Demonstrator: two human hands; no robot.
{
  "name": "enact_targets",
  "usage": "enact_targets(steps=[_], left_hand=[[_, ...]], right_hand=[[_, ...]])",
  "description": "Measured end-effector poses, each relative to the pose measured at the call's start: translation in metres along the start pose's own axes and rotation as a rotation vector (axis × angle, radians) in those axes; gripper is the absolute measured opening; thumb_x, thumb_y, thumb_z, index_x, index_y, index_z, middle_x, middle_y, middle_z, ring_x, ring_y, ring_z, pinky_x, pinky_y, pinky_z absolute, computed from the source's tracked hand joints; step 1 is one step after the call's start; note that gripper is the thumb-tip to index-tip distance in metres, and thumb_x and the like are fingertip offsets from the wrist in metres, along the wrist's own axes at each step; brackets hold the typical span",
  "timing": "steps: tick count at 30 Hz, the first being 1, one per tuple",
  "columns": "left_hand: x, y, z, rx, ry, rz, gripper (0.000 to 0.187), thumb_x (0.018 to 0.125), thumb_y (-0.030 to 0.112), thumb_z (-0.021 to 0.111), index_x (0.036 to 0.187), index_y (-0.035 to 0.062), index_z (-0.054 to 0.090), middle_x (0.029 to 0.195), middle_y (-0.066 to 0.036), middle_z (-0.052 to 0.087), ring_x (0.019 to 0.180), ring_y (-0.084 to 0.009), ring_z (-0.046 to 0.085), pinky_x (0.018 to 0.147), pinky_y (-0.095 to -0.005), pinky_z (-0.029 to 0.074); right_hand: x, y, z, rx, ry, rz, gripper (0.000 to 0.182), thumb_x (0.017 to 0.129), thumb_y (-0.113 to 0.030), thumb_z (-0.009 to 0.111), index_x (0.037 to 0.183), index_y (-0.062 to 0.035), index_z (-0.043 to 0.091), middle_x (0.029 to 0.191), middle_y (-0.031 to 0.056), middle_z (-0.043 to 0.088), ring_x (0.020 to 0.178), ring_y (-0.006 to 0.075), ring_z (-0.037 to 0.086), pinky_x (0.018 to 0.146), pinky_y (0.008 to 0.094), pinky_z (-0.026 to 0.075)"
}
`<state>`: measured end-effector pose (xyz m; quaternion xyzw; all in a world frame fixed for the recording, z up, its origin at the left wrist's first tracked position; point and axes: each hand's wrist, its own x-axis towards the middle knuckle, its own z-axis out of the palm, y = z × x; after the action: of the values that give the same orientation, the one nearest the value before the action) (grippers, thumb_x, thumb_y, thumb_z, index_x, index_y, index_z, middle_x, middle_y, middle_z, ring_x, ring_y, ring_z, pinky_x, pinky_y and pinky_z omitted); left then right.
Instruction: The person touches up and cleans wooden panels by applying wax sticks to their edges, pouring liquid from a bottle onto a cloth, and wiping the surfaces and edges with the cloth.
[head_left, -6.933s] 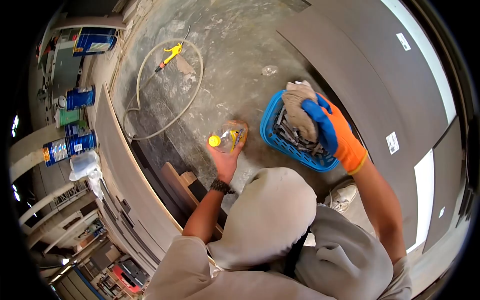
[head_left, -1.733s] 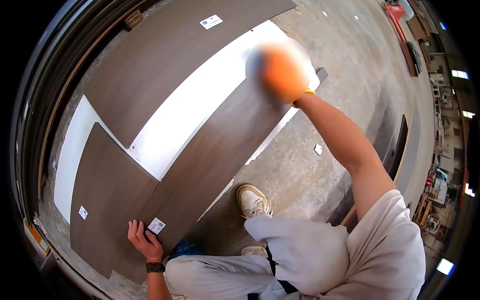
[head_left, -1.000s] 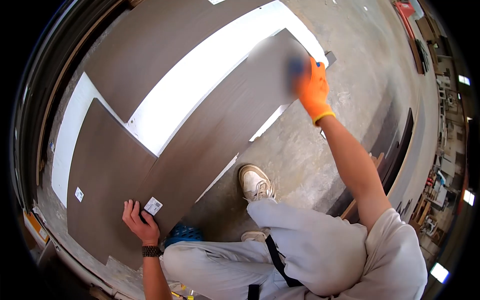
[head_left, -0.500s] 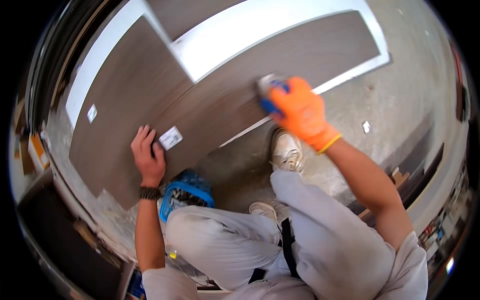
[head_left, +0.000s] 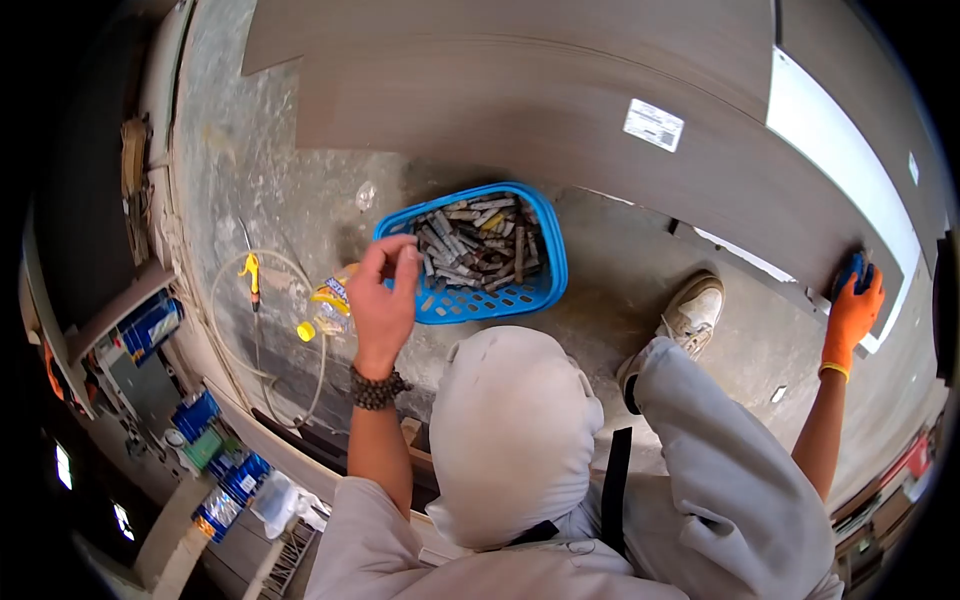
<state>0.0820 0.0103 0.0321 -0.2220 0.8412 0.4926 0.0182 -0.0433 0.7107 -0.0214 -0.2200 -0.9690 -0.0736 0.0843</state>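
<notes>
Bare and wearing a dark beaded bracelet, my left hand [head_left: 382, 310] is raised at the left side of a blue plastic basket [head_left: 548, 290]. Its fingers are loosely curled, with a gap to the thumb and nothing visible between them. Inside the basket lies a heap of short greyish strips [head_left: 485, 240]. Far to the right, my right hand [head_left: 855, 308], in an orange glove, grips a blue hand tool [head_left: 850, 272] against a brown panel [head_left: 560, 105]. The glove hides most of the tool.
A white label [head_left: 653, 125] sticks to the panel, beside a white strip [head_left: 830, 130]. A yellow air gun [head_left: 251, 268] with a hose and a yellow-capped bottle [head_left: 328, 305] lie at left. Blue packages [head_left: 240, 480] are at lower left. My shoe [head_left: 693, 312] stands near the panel.
My view has swung left and down, bringing the basket to the middle. My left hand has left the panel and come beside the basket. The right hand still holds the tool at the panel.
</notes>
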Motion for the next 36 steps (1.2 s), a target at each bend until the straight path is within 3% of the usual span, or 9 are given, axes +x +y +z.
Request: enact_targets(steps=[5, 7, 15, 19, 24, 27, 29, 32, 36], left_hand=[[-0.020, -0.026, 0.031, 0.333, -0.043, -0.044, 0.030, 0.100, 0.016, 0.078, 0.125, 0.0034, 0.070, 0.106, -0.011, 0.074, 0.091, -0.0241, 0.068, 0.083, -0.0350, 0.057], [-0.006, -0.023, 0.049, 0.657, 0.015, 0.347, 0.042, 0.094, 0.019, 0.082, 0.130, 0.0037, 0.068, 0.119, -0.015, 0.069, 0.109, -0.0319, 0.065, 0.092, -0.0405, 0.055], [0.003, -0.043, 0.065, 0.583, -0.095, 0.322, 0.035, 0.093, 0.019, 0.082, 0.124, 0.0055, 0.072, 0.126, -0.020, 0.068, 0.115, -0.0418, 0.065, 0.098, -0.0477, 0.055], [0.010, -0.015, 0.033, 0.077, -0.130, -0.281, 0.040, 0.099, 0.000, 0.073, 0.139, 0.0004, 0.069, 0.131, -0.015, 0.074, 0.093, -0.0155, 0.071, 0.079, -0.0300, 0.059], [0.045, 0.127, 0.029, -0.016, -0.124, -0.010, 0.053, 0.109, 0.006, 0.061, 0.158, -0.0064, 0.048, 0.143, -0.021, 0.063, 0.119, -0.0239, 0.070, 0.105, -0.0322, 0.054], [0.088, 0.197, 0.088, -0.178, -0.230, 0.041, 0.049, 0.110, 0.008, 0.060, 0.156, -0.0056, 0.052, 0.135, -0.019, 0.067, 0.112, -0.0224, 0.073, 0.097, -0.0310, 0.057], [0.117, 0.255, 0.171, -0.096, -0.649, 0.165, 0.042, 0.110, 0.006, 0.059, 0.151, -0.0057, 0.058, 0.121, -0.016, 0.071, 0.098, -0.0187, 0.073, 0.087, -0.0299, 0.059], [0.103, 0.351, 0.355, 0.041, -0.992, 0.403, 0.030, 0.109, 0.010, 0.064, 0.133, -0.0065, 0.070, 0.095, -0.007, 0.072, 0.082, -0.0122, 0.065, 0.076, -0.0272, 0.054], [0.074, 0.411, 0.604, 0.047, -1.128, 1.026, 0.027, 0.103, 0.014, 0.073, 0.123, -0.0029, 0.076, 0.108, -0.010, 0.081, 0.097, -0.0149, 0.073, 0.089, -0.0297, 0.057]], right_hand=[[-0.039, -0.129, -0.029, 0.303, 0.000, -0.343, 0.048, 0.098, -0.013, 0.073, 0.145, -0.0128, 0.064, 0.135, 0.0167, 0.064, 0.122, 0.0413, 0.067, 0.105, 0.0456, 0.054], [-0.047, -0.160, -0.039, 0.355, -0.027, -0.416, 0.049, 0.096, -0.011, 0.075, 0.144, -0.0112, 0.064, 0.135, 0.0179, 0.064, 0.122, 0.0418, 0.067, 0.105, 0.0457, 0.053], [-0.045, -0.170, -0.052, 0.525, -0.058, -0.461, 0.056, 0.083, -0.003, 0.078, 0.137, -0.0076, 0.068, 0.124, 0.0187, 0.064, 0.110, 0.0419, 0.067, 0.098, 0.0447, 0.055], [-0.034, -0.137, -0.054, 0.605, -0.130, -0.321, 0.063, 0.078, -0.016, 0.084, 0.139, -0.0138, 0.068, 0.126, 0.0183, 0.064, 0.108, 0.0416, 0.068, 0.089, 0.0452, 0.058], [-0.007, -0.054, -0.040, 0.611, 0.032, -0.047, 0.057, 0.081, -0.021, 0.082, 0.136, -0.0134, 0.070, 0.122, 0.0168, 0.068, 0.101, 0.0381, 0.070, 0.085, 0.0457, 0.059], [0.005, -0.007, -0.022, 0.589, 0.175, 0.092, 0.058, 0.079, -0.025, 0.084, 0.135, -0.0150, 0.070, 0.118, 0.0167, 0.067, 0.098, 0.0370, 0.070, 0.083, 0.0461, 0.058], [0.009, -0.006, -0.022, 0.675, 0.182, 0.178, 0.059, 0.077, -0.026, 0.086, 0.132, -0.0150, 0.071, 0.114, 0.0170, 0.065, 0.099, 0.0386, 0.070, 0.083, 0.0472, 0.058], [0.009, 0.001, -0.022, 0.680, 0.202, 0.145, 0.055, 0.077, -0.029, 0.087, 0.128, -0.0134, 0.071, 0.108, 0.0161, 0.064, 0.097, 0.0371, 0.068, 0.080, 0.0467, 0.057], [0.013, 0.002, -0.026, 0.700, 0.185, 0.183, 0.045, 0.081, -0.035, 0.086, 0.118, -0.0145, 0.072, 0.099, 0.0132, 0.061, 0.091, 0.0345, 0.067, 0.074, 0.0458, 0.056]])
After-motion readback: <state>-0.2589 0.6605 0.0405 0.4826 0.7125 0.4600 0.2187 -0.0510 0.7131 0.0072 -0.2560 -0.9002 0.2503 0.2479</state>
